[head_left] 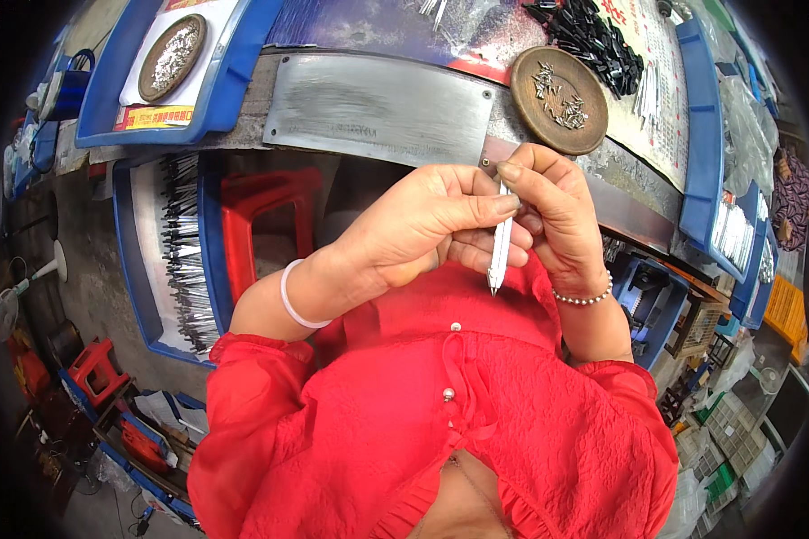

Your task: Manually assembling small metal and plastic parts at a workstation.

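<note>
Between my two hands is a slim silver drawing compass point(500, 247), its legs together and its pointed end toward my chest. My left hand point(449, 220) is closed on its middle, thumb on top and fingers beneath. At the far end, my right hand point(555, 202) pinches the compass head between thumb and forefinger, hiding most of it. Just beyond the right hand, a round brown dish point(589, 135) holds small metal parts point(557, 94). A bare steel plate point(377, 108) lies on the bench past my left hand.
Black parts point(593, 40) are heaped at the far right. A blue tray point(229, 99) with another dish point(148, 81) stands far left. Below it, a blue bin point(208, 260) holds rows of metal pieces, beside a red stool point(243, 216). Blue trays point(697, 135) line the right side.
</note>
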The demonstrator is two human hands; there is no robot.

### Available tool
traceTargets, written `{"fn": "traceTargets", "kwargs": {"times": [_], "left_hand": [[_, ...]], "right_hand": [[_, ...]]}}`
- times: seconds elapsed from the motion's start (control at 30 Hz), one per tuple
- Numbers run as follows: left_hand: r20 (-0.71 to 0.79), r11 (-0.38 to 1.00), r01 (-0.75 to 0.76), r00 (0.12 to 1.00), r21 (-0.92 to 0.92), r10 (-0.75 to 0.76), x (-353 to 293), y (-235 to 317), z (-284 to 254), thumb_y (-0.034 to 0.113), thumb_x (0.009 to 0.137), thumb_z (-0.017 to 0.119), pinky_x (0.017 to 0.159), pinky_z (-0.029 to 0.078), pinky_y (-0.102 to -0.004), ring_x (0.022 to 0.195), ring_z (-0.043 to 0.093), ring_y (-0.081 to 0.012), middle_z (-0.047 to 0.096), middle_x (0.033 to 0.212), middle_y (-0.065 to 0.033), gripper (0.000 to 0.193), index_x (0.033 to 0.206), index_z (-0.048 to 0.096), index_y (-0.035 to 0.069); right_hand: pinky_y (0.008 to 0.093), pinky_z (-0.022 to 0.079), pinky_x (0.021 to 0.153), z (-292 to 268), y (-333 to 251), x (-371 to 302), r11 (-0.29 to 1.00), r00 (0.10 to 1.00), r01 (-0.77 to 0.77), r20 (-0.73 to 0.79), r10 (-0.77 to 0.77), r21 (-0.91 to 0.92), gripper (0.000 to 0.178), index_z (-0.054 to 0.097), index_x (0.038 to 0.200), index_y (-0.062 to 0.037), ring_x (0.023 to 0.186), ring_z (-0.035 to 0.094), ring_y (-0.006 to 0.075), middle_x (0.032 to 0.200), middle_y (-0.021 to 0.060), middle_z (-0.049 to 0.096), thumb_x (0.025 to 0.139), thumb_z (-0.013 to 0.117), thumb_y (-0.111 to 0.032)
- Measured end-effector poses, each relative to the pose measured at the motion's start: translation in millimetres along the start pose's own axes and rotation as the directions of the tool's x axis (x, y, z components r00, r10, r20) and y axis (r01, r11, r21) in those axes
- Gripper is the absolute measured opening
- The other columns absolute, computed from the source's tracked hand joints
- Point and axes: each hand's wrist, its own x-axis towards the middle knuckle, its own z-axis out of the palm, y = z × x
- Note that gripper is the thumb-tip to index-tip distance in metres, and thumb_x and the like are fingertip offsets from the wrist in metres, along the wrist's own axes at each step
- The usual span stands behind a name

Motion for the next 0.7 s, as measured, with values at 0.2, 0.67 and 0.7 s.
{"fn": "traceTargets", "kwargs": {"times": [0.2,0.67,0.7], "left_hand": [[-0.046,0.986,-0.100,0.994,-0.131,0.095,6.3,-12.4,8.4,0.038,0.096,0.042,0.058,0.056,-0.0299,0.067,0.067,-0.0229,0.065,0.083,-0.0156,0.043,0.099,0.056,-0.003],[0.143,0.987,-0.083,0.984,-0.139,0.103,4.3,-16.0,17.0,0.031,0.098,0.040,0.037,0.023,-0.0174,0.039,0.029,-0.0029,0.047,0.057,-0.0018,0.033,0.094,0.052,0.000],[0.161,0.980,-0.084,0.980,-0.179,0.114,5.7,-17.0,14.6,0.031,0.098,0.042,0.037,0.024,-0.0172,0.040,0.030,-0.0032,0.048,0.058,-0.0017,0.033,0.095,0.053,0.000]], "right_hand": [[0.0140,0.028,0.043,3.6,2.7,-0.4,0.990,0.997,0.073,0.010,-0.075,0.121,0.013,0.055,0.076,-0.0063,0.050,0.042,0.0001,0.065,-0.0032,0.055,0.086,0.062,-0.013],[0.0253,0.046,0.059,-126.5,3.0,-45.6,0.818,0.906,0.025,0.359,0.225,-0.575,0.020,0.059,0.081,0.0017,0.064,0.055,0.0102,0.070,0.0041,0.058,0.088,0.060,-0.017],[0.0255,0.048,0.059,-137.3,9.3,-49.9,0.760,0.932,-0.201,0.119,0.343,-0.618,0.020,0.060,0.084,0.0030,0.063,0.056,0.0100,0.071,0.0043,0.059,0.088,0.059,-0.016]]}}
